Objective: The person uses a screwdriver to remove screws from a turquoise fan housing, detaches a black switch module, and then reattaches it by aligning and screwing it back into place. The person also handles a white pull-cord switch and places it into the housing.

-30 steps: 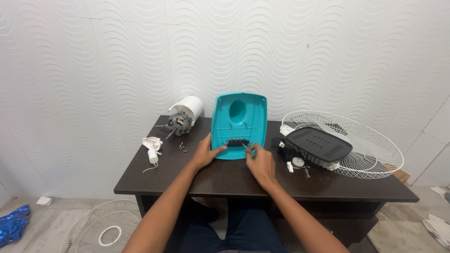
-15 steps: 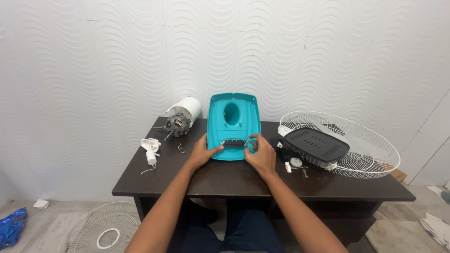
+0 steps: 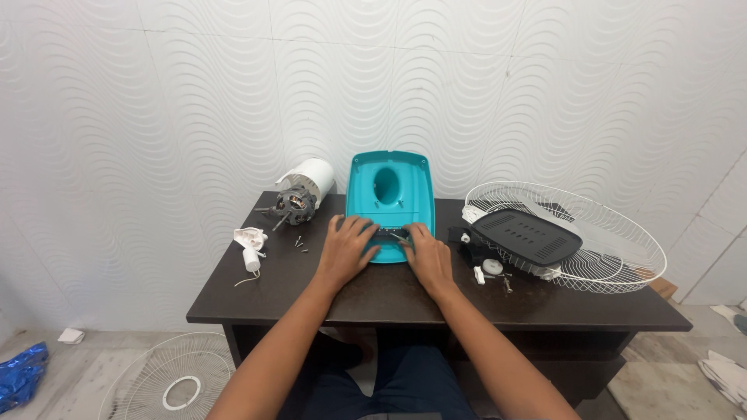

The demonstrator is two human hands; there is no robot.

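A teal plastic fan base shell (image 3: 391, 194) lies open side up at the middle of the dark table (image 3: 389, 299), its far end against the wall. My left hand (image 3: 345, 249) and my right hand (image 3: 426, 253) rest on its near edge, fingertips on a small dark switch block (image 3: 387, 232) set in the shell. The fingers of both hands press around that block. A round hole shows in the shell's far half.
A fan motor with white housing (image 3: 302, 196) stands at the back left, with small screws (image 3: 299, 244) and a white plastic part with a wire (image 3: 250, 247) near it. A white wire fan guard (image 3: 576, 233) holds a black cover (image 3: 526, 237) at right. Another guard (image 3: 167, 381) lies on the floor.
Both hands have closed in on the switch block at the shell's near edge; my right hand moved up from the table onto the shell. The view shifted slightly.
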